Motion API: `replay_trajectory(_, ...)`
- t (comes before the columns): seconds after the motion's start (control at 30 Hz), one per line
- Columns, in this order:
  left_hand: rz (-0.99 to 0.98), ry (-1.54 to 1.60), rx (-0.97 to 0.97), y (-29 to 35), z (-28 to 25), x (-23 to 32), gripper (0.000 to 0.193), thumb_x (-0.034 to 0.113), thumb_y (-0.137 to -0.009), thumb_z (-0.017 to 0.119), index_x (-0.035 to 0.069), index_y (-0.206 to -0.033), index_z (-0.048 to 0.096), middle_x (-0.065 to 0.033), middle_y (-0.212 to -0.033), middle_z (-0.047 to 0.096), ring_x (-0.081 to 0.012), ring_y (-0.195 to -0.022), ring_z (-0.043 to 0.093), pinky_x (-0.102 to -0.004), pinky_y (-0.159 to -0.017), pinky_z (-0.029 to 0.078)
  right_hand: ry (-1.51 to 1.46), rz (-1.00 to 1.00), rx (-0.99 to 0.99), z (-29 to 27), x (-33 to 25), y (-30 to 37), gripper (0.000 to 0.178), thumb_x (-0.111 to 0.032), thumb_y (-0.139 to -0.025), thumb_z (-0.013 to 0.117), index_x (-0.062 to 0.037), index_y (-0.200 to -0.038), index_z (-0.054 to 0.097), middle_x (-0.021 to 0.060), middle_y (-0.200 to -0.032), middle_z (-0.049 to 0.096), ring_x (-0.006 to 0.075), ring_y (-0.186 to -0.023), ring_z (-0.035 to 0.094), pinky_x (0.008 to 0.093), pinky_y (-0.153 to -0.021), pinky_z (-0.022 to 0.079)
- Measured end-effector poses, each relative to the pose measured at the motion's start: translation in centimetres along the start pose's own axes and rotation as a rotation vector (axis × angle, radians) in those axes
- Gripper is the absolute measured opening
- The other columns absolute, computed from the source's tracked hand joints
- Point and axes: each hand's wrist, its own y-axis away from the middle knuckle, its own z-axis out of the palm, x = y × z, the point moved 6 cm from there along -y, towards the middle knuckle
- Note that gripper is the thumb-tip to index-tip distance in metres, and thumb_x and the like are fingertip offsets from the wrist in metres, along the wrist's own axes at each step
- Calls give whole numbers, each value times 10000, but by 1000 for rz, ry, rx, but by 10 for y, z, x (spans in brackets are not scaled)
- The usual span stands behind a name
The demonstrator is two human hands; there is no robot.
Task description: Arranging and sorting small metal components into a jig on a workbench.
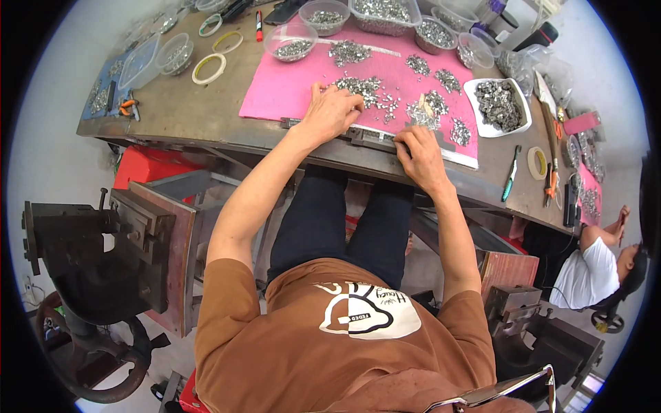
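A dark metal bar-like fixture point(372, 140) lies along the table's front edge, with small shiny pieces in its slot. My left hand point(329, 113) is over its left part, fingers curled down and closed; their tips are partly hidden. At its right end my right hand point(421, 157) has bent, closed fingers touching or just beside the fixture. I cannot make out what either hand pinches. Just beyond my left hand a pile of small silvery metal pieces point(359, 87) spreads over a pink sheet point(275, 89). Further small piles lie to its right.
Plastic tubs of metal pieces line the back, including a round tub point(290, 43). A white dish point(471, 89) holds darker pieces. Tape rings point(208, 69), a red marker point(259, 26) and a teal-handled tool point(511, 173) lie about. Hand presses point(89, 255) flank me; another person point(585, 275) sits right.
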Motion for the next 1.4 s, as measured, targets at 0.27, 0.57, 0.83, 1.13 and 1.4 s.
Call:
replay_trajectory(0.27, -97, 109, -10, 3, 2, -8, 108, 215, -889, 678, 118, -934, 691, -28, -876, 677, -241, -929, 604, -467, -897, 323, -118, 94, 39, -2, 11, -27, 103, -40, -833, 701, -52, -930, 667, 89, -893, 623, 289, -891, 609, 407, -790, 443)
replay_trajectory(0.57, -136, 137, 64, 7, 6, -8, 81, 203, -870, 675, 133, -887, 712, -33, -927, 681, -253, -985, 600, -500, -922, 334, 75, 66, -82, 48, 27, -63, 94, -123, -866, 683, -82, -947, 706, 103, -915, 603, 303, -938, 592, 431, -804, 443)
replay_trajectory(0.83, -161, 47, 60, 10, 1, -10, 117, 213, -866, 677, 121, -928, 714, -44, -890, 691, -243, -965, 626, -527, -982, 334, -29, 95, -64, 51, 30, -68, 87, -121, -850, 684, -62, -911, 705, 125, -885, 614, 321, -921, 602, 454, -805, 443)
replay_trajectory(1.13, -161, -29, 51, -4, 24, -10, 122, 193, -807, 653, 141, -835, 759, -97, -871, 704, -310, -985, 637, -574, -910, 364, 7, 96, -165, 57, 38, -71, 78, -102, -856, 674, -38, -881, 637, 139, -865, 615, 352, -855, 600, 471, -760, 427)
replay_trajectory(1.4, -219, -44, -111, -10, 27, -12, 152, 171, -807, 629, 163, -850, 774, -112, -914, 716, -324, -1000, 650, -582, -920, 359, -3, -7, -181, 55, 31, -76, 48, -49, -821, 638, -24, -860, 627, 168, -839, 624, 385, -810, 613, 501, -727, 461)
